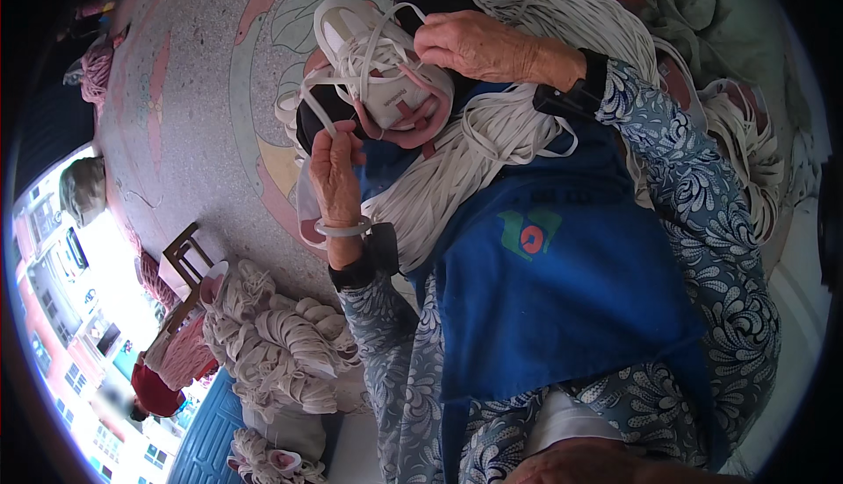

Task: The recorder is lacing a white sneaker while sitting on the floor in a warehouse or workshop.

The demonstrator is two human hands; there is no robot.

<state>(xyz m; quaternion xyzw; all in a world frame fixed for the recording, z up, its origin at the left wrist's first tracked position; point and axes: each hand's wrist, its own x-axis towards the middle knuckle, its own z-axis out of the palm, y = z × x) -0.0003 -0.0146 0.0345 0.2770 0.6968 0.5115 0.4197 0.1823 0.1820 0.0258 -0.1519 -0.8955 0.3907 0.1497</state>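
Observation:
A cream and pink sneaker [392,98] rests at my lap with its heel toward me and its cream laces partly threaded. My left hand [335,172] pinches one flat shoelace [318,108], drawn out to the left of the shoe. On the other side, my right hand [470,43] has its fingers closed on another stretch of lace at the shoe's right edge; the fingertips are partly hidden. A thick bundle of loose cream laces [457,164] lies across my blue apron [562,308], just below the shoe.
More long cream laces [562,10] spread out at the far right. Bundled laces [272,335] are heaped at the lower left, near a wooden stool [188,256]. Additional sneakers with laces [746,133] sit at the right. Patterned speckled floor [198,89] stretches to the left.

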